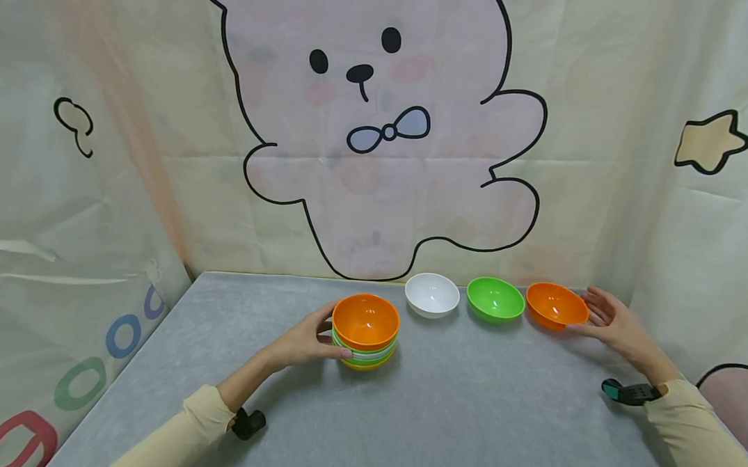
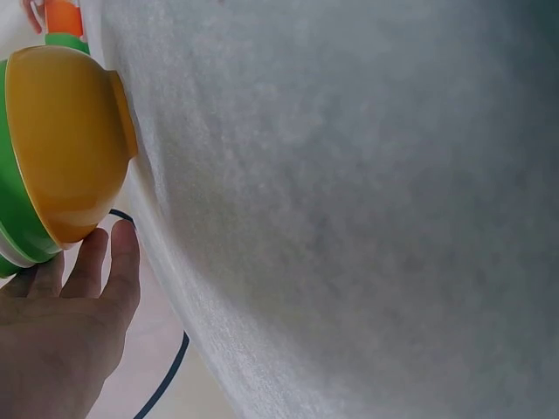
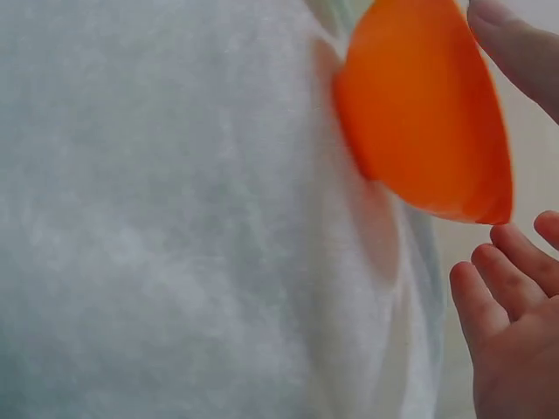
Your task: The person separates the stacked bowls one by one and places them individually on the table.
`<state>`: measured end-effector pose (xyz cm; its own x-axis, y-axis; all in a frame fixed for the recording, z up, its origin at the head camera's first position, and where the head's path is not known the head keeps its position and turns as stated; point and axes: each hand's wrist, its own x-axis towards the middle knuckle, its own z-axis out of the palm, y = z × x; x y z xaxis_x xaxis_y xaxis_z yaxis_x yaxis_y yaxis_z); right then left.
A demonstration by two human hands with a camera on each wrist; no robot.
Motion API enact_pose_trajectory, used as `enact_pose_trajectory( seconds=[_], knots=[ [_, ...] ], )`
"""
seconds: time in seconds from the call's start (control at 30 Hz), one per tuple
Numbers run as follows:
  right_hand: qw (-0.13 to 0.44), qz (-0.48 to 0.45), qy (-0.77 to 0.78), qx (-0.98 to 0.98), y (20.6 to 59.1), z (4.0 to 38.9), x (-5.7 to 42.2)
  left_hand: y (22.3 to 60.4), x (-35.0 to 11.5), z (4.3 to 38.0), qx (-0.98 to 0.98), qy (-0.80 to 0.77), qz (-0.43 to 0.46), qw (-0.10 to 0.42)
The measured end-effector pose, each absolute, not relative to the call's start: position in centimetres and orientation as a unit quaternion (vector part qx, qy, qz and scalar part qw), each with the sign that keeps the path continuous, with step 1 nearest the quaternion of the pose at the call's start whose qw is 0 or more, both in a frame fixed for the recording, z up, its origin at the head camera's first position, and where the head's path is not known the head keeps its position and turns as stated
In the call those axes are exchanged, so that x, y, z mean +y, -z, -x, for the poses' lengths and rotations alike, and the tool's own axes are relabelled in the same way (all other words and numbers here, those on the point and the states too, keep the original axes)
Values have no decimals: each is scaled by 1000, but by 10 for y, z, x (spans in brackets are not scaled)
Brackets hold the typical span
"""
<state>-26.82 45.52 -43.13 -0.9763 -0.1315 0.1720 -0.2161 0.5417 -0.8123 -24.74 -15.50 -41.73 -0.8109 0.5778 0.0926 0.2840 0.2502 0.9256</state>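
My left hand (image 1: 300,345) holds the left side of a stack of bowls (image 1: 368,359), thumb in front and fingers behind. An orange bowl (image 1: 367,321) tops the stack; green and white rims show below it, with a yellow bowl (image 2: 70,144) at the bottom. At the right, my right hand (image 1: 623,330) is at the rim of a separate orange bowl (image 1: 554,306) standing on the table. Its thumb (image 3: 515,44) meets one side of the rim and a fingertip the other. The remaining fingers spread loosely, apart from the bowl.
A white bowl (image 1: 432,297) and a green bowl (image 1: 495,301) stand in a row with the separate orange bowl along the table's back edge. Grey cloth covers the table (image 1: 432,412). A printed curtain (image 1: 373,212) hangs directly behind it, with more curtain on both sides.
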Motion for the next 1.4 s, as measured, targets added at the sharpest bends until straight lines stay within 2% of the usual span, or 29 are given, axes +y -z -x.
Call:
enact_pose_trajectory(
  seconds=[0.27, 0.67, 1.03, 1.4],
  knots=[
    [107, -115, -447, -881, 423, 261, 456, 418, -155, 248, 779, -546, -279, 133],
    [171, -109, -404, -892, 411, 253, 439, 416, -154, 248, 778, -546, -280, 134],
    [182, -121, -422, -880, 400, 252, 432, 417, -155, 247, 778, -546, -280, 134],
    [185, -158, -464, -852, 391, 251, 403, 418, -155, 248, 779, -545, -280, 133]
  ],
)
